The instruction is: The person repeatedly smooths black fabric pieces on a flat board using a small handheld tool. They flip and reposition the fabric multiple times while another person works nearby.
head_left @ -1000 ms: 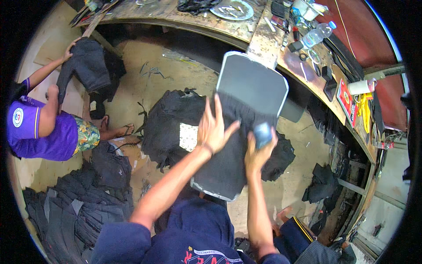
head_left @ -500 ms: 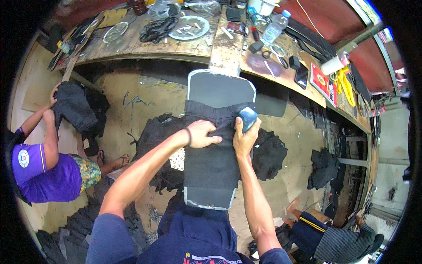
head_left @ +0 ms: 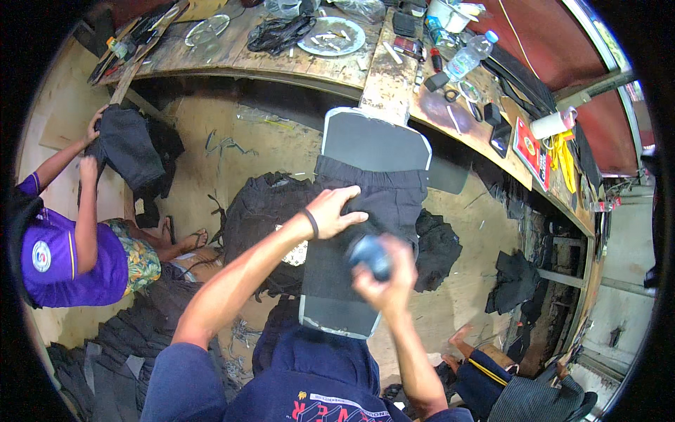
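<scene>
Black trousers or shorts with a gathered waistband (head_left: 380, 179) are pulled over a long dark board (head_left: 355, 137) with a pale edge, which reaches from the table toward my body. On the upper left of the cloth rests my left hand (head_left: 334, 213), thumb and fingers apart, holding nothing. My right hand (head_left: 395, 278), smeared by motion, grips a rounded, palm-sized blue object (head_left: 370, 257) over the middle of the cloth. Blur hides what kind of tool it is and whether it touches the fabric.
Beyond the board, a wooden table (head_left: 211, 56) carries a plate (head_left: 334, 35), a water bottle (head_left: 471, 56) and a phone (head_left: 500, 138). Dark cloth heaps (head_left: 264, 211) lie on the floor. One person (head_left: 77, 260) at left handles black cloth (head_left: 130, 148); another (head_left: 520, 390) is at lower right.
My right hand has swept the blue object from the waistband's right side down and left over the cloth. The waistband lies flatter, and my left hand's fingers have spread.
</scene>
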Demonstrator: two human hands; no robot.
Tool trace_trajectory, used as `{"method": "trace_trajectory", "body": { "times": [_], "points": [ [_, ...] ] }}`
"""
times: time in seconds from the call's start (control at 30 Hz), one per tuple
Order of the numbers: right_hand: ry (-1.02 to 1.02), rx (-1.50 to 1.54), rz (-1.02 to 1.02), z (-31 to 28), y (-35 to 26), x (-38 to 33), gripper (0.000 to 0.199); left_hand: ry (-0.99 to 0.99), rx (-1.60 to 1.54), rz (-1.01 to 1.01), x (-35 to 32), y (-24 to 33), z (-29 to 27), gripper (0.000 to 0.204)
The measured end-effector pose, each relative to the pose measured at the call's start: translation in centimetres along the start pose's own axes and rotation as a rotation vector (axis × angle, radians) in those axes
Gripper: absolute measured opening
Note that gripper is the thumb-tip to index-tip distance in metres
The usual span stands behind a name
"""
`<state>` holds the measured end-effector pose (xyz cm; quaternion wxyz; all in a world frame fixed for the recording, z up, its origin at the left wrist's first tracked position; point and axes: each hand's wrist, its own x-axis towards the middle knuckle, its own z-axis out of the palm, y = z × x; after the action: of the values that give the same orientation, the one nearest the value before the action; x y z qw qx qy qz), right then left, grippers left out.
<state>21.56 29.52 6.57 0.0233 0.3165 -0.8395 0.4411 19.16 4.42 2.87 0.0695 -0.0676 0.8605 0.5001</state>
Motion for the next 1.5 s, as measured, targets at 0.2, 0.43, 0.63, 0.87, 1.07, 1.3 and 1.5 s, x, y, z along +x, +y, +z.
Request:
{"method": "trace_trajectory", "body": {
  "times": [0.2,0.43,0.63,0.87,1.07,1.3,1.5],
  "points": [
    [-0.350,-0.102,-0.182,3.5,0.4,1.3,0.056,0.391,0.488,0.375,1.5,-1.4,2.1,0.062],
    [-0.325,-0.187,-0.155,5.1,-0.2,2.2,0.053,0.516,0.543,0.190,4.4,-3.0,1.8,0.144],
    [-0.471,-0.157,-0.126,3.4,0.9,5.7,0.048,0.498,0.530,0.065,4.8,-2.3,1.9,0.158],
    [-0.447,-0.073,-0.010,2.0,0.7,0.1,0.051,0.389,0.562,-0.043,5.0,-1.9,1.6,0.156],
    [-0.150,-0.325,-0.041,2.3,2.5,0.8,0.053,0.424,0.602,-0.020,4.7,-1.7,1.8,0.153],
    [-0.126,-0.279,0.026,2.6,-2.1,5.2,0.046,0.430,0.557,0.014,5.1,-2.2,1.6,0.151],
    [-0.566,-0.126,0.413,0.7,-1.4,-1.2,0.046,0.611,0.525,0.004,0.6,-0.3,2.6,0.138]
  ]
}}
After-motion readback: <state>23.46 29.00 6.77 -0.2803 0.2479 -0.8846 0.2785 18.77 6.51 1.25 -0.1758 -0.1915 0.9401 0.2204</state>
